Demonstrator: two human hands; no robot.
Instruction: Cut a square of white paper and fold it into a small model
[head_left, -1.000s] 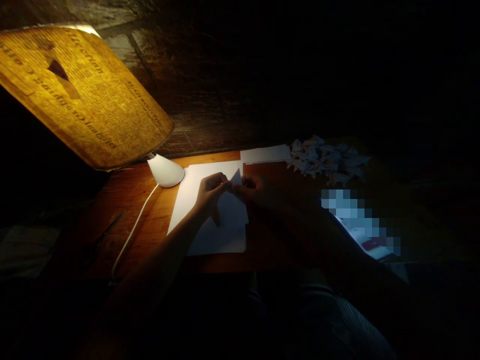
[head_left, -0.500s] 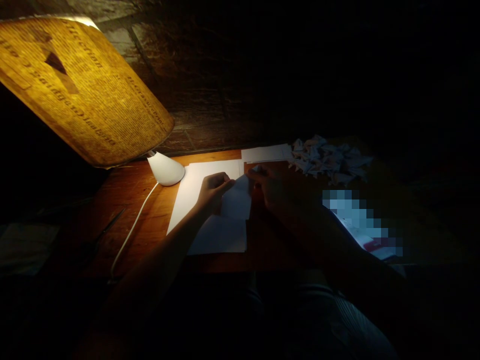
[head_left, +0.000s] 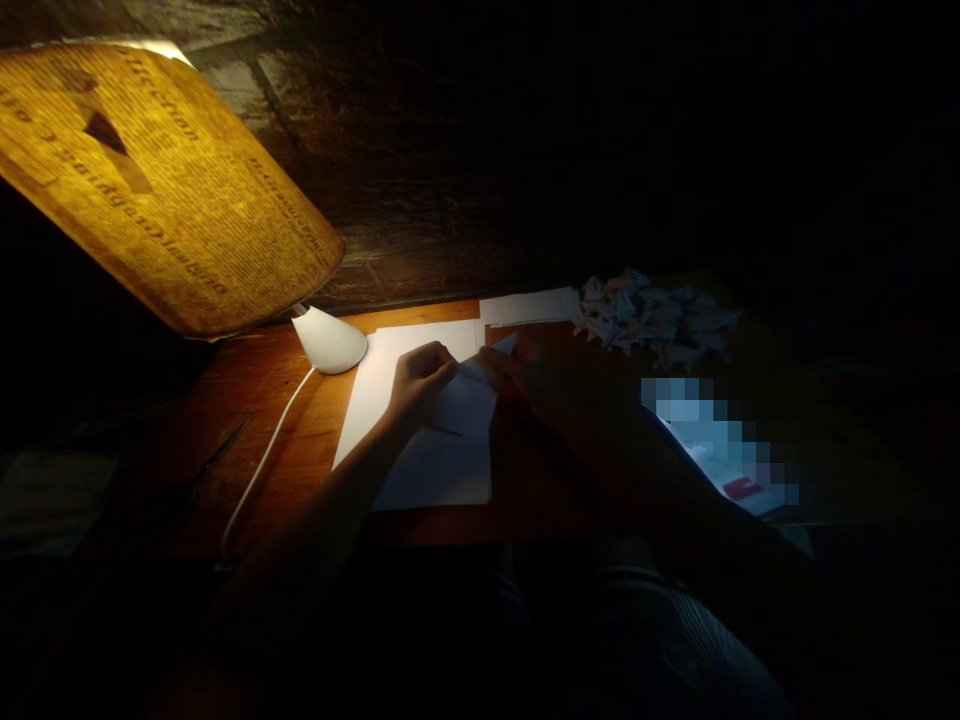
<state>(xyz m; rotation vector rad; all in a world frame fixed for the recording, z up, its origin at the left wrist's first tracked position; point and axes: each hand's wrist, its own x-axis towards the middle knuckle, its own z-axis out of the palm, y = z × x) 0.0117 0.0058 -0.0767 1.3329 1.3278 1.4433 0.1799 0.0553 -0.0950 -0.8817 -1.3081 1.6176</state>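
My left hand point(head_left: 422, 375) pinches the left edge of a partly folded piece of white paper point(head_left: 466, 398), its fingers curled. On the paper's upper right part, my right hand point(head_left: 517, 368) is closed, thumb and fingertips pressed against it; much of this hand lies in shadow. A pointed corner of the paper sticks up beside the right fingertips. Beneath the hands, larger white sheets point(head_left: 375, 400) lie flat on the wooden table point(head_left: 281, 400). The exact folds are too dim to make out.
A lit lamp with a printed yellow shade point(head_left: 172, 190) and white base point(head_left: 330, 342) leans in from the left, its cord point(head_left: 262, 470) trailing forward. Dark scissors-like metal point(head_left: 221, 447) lies left. Paper strips point(head_left: 529, 306), a pile of folded paper pieces point(head_left: 652, 318) and a glowing screen point(head_left: 712, 445) are rightward.
The paper between my hands has tilted and its lower edge has lifted. My right hand has moved slightly left and down over it, and my left hand has shifted a little left.
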